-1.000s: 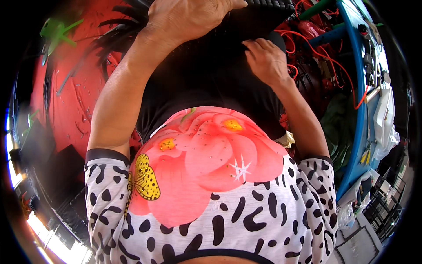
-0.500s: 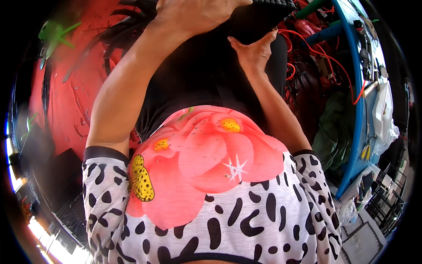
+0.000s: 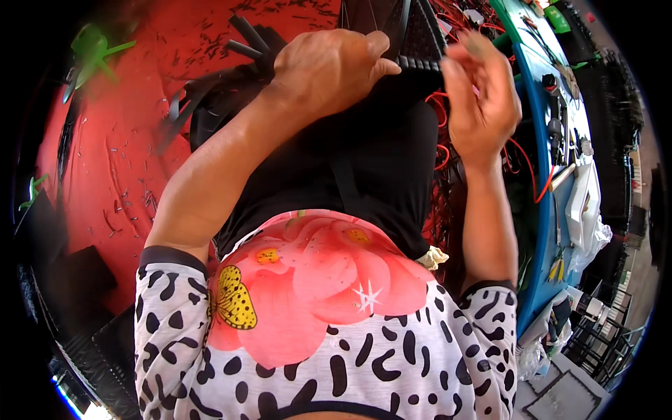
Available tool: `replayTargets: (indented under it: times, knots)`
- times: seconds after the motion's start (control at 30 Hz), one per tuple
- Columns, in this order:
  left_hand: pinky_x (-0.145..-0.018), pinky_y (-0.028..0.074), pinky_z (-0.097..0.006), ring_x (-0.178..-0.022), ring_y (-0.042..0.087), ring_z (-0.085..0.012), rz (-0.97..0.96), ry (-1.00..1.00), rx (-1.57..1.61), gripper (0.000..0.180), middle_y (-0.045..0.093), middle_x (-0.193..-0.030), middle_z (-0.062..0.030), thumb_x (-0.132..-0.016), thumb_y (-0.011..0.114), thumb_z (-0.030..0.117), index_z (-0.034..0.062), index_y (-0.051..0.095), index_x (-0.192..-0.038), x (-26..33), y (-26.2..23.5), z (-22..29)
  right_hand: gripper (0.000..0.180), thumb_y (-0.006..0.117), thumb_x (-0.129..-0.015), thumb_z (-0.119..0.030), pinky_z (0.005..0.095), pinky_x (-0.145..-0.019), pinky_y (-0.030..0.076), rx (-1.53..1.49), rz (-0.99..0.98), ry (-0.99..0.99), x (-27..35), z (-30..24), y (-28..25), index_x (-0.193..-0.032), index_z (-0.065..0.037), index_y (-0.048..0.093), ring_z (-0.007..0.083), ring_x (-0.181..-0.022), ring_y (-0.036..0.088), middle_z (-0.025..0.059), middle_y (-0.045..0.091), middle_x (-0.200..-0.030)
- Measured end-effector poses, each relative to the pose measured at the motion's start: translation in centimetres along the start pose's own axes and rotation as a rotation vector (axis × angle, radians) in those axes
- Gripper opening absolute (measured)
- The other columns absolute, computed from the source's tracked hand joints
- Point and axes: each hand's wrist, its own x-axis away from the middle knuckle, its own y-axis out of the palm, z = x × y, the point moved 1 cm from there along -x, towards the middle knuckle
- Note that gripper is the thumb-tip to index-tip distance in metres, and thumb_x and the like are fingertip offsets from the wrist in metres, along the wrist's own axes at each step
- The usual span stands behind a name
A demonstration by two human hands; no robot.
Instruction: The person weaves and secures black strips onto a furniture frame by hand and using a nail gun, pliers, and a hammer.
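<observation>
1. The weave (image 3: 422,38), a black piece with a ribbed near edge, is held just beyond my lap, cut off by the top of the view.
2. My left grip (image 3: 334,70) is closed on the left end of that near edge, thumb and forefinger foremost, knuckles up.
3. My right grip (image 3: 486,98) is raised at the right end of the weave, fingers curled and blurred; I cannot tell whether it pinches a strand or touches the edge.
4. Loose black strips (image 3: 249,35) stick out left of the weave, beyond my left grip.
5. My black trousers (image 3: 350,157) lie on the near side of the weave.
6. Far left of the weave spreads red ground (image 3: 164,91), littered with small dark scraps.
7. A red cord (image 3: 537,201) loops to the near right of the weave.
8. Further right of the weave, the blue-rimmed table (image 3: 543,231) carries a white tray (image 3: 579,203) and a yellow-handled tool (image 3: 556,270).
</observation>
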Motion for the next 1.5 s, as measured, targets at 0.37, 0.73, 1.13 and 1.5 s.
replayTargets:
  times: [0.37,0.73,1.13,1.5]
  knots:
    - [-0.055,0.049,-0.042,-0.067,0.062,-0.0314,0.035,-0.014,0.055,0.032,0.061,-0.070,-0.0089,-0.081,0.065,0.036,0.0062,0.055,-0.087,0.5,-0.8,-0.1,0.035,0.060,-0.083,-0.003,0.0210,-0.057,0.044,-0.448,-0.398,0.638,-5.7,-1.5,3.8,-0.114,0.005,0.047,0.0119,-0.063,0.057,0.0050,0.058,-0.069]
    - [-0.054,0.047,-0.041,-0.066,0.060,-0.0318,0.033,0.039,0.090,0.023,0.058,-0.074,-0.0107,-0.077,0.067,0.023,0.0049,0.055,-0.084,1.2,-1.2,-0.2,0.007,0.057,-0.087,-0.005,0.0201,-0.052,0.038,-0.660,-0.232,0.495,-4.4,0.4,4.2,-0.094,-0.004,0.055,0.0122,-0.061,0.057,0.0065,0.061,-0.068]
    - [-0.051,0.047,-0.035,-0.060,0.060,-0.0242,0.197,0.049,-0.079,0.025,0.055,-0.068,-0.0054,-0.072,0.072,0.023,0.0078,0.059,-0.086,3.0,-1.6,1.4,0.003,0.057,-0.081,0.004,0.0274,-0.051,0.044,-0.173,-0.797,0.472,-7.5,0.2,6.6,-0.081,0.003,0.053,0.0117,-0.057,0.057,0.0057,0.055,-0.065]
    - [-0.042,0.040,-0.034,-0.053,0.052,-0.0174,0.115,0.255,-0.227,0.003,0.051,-0.065,-0.0038,-0.074,0.054,0.014,0.0110,0.055,-0.074,4.0,-2.1,2.9,0.016,0.059,-0.072,-0.010,0.0340,-0.057,0.042,-0.003,-0.974,-0.045,-6.5,-0.8,5.5,-0.080,0.002,0.051,0.0187,-0.060,0.047,0.0156,0.050,-0.066]
